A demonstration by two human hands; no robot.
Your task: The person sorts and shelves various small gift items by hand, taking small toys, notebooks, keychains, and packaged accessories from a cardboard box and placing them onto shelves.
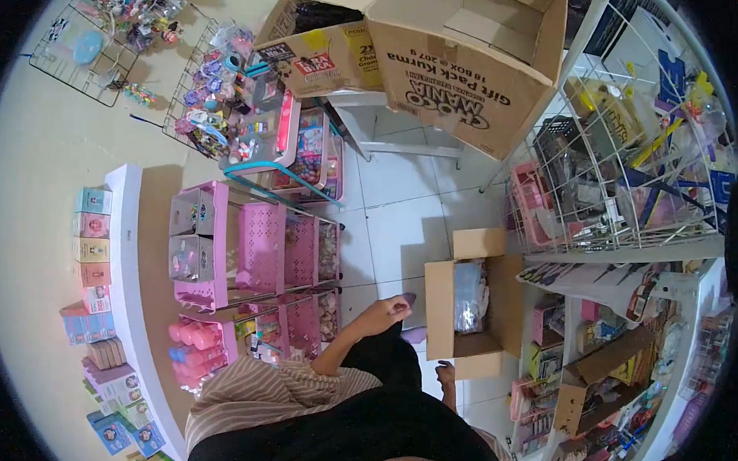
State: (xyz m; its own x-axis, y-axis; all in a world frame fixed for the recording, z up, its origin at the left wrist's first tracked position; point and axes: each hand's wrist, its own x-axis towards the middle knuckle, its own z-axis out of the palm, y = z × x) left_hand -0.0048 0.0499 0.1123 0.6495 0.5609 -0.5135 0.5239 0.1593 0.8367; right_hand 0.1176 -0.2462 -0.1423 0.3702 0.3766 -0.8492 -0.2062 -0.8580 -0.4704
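Note:
My left hand is raised in front of me with its fingers curled together, and no object shows in it. Just past its fingertips is a small dark purple shape, possibly a slipper tip. My right hand hangs low near the open cardboard box, apart from it, its fingers loosely curled and nothing visible in them. Inside that box, clear plastic-wrapped goods lie along one side. Another pale purple piece shows on the floor between my leg and the box.
Pink basket racks stand on the left, beside a white wall shelf of small boxes. Large cartons rest on a white stand ahead. A wire basket and crowded shelves line the right. White tile floor runs between.

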